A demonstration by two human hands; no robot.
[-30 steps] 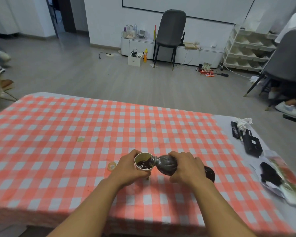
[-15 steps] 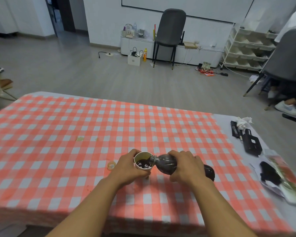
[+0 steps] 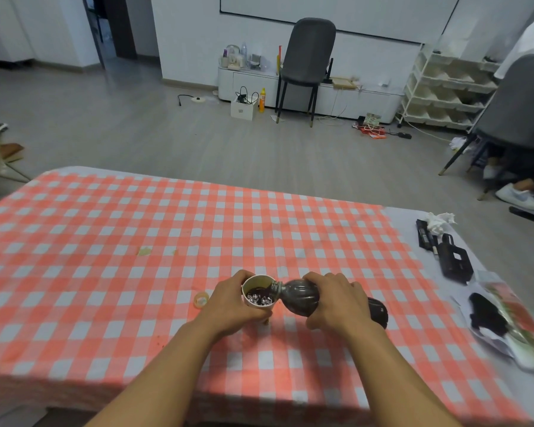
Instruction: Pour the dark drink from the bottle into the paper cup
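Pouring is under way over the checked tabletop [image 3: 111, 229], near its front edge, and the job now is to keep it steady. The bottle [image 3: 299, 297] lies almost flat, its neck resting at or just over the far-right rim of the paper cup [image 3: 258, 295], with the right hand [image 3: 336, 298] wrapped firmly round its middle. The left hand [image 3: 232, 303] is curled round the cup's left wall, fingers closed on it, bracing it where it stands. Dark drink with bright bubbles already sits well up inside the cup, so my judgement is that the tilt should be held shallow and eased back soon; a sudden glug from the wide body could overshoot the rim or push the light cup sideways. Keeping the neck right at the rim and the left-hand grip gentle enough not to crush the paper seems wise.

A small yellowish cap [image 3: 201, 299] lies just left of the left hand. Both hands hide much: the cup's base and its contact with the tabletop, and the bottle's mid-section. Whether a stream is actually running at the neck is too small to tell, and how much drink remains in the dark bottle cannot be judged.
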